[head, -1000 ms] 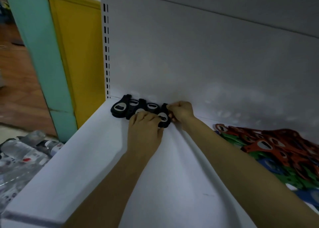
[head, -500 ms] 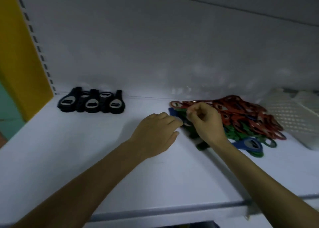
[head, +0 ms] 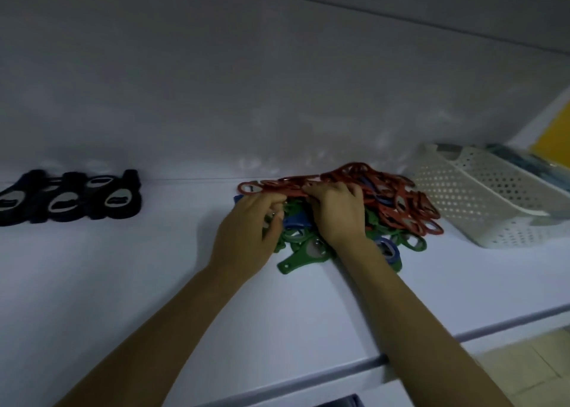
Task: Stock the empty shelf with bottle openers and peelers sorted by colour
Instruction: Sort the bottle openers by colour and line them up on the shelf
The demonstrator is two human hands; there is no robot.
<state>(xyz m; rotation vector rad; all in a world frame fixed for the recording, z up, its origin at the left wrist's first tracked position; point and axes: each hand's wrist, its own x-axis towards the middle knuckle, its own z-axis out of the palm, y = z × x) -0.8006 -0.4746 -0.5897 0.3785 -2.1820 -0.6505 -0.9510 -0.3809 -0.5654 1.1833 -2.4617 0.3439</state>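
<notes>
A mixed heap of bottle openers (head: 398, 203) in red, green and blue lies on the white shelf (head: 123, 283), right of the middle. My left hand (head: 246, 237) rests on the heap's left edge with its fingers curled into the green and blue pieces. My right hand (head: 336, 212) lies on top of the heap, fingertips at a red opener (head: 265, 188); whether either hand grips a piece is hidden. A green opener (head: 305, 257) sticks out at the front. A row of black openers (head: 92, 200) lies at the far left against the back wall.
A white perforated basket (head: 481, 203) stands tilted at the right, close to the heap. The shelf's front edge (head: 401, 357) runs across the lower right, with floor tiles below it. A yellow panel (head: 555, 135) shows at the far right.
Both hands left the row of black openers and moved right to the coloured heap. They have now sunk into it, and the view has turned to the right.
</notes>
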